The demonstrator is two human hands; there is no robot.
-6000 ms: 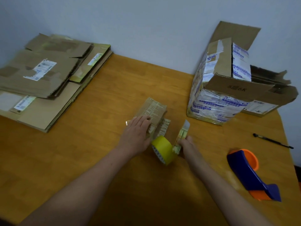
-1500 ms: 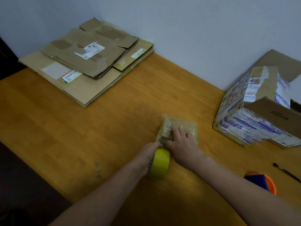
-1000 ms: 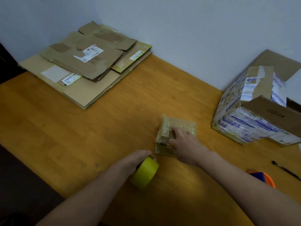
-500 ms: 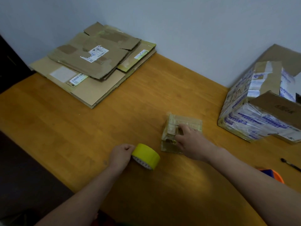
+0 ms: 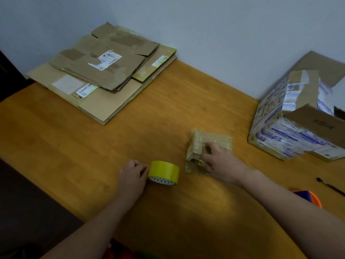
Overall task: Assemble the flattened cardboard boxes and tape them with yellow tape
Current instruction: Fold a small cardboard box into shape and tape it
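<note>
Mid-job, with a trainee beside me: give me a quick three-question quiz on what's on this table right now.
1. True or false: the left hand touches the yellow tape roll.
2. Where on the table does the flattened cardboard stack lie? A) far left corner, by the wall; B) near edge, beside the person; C) standing upright against the wall.
3. Fill in: the right hand holds the small box, which sits to the ____ of the tape roll.

Key: 1 true; 2 A; 3 right.
</note>
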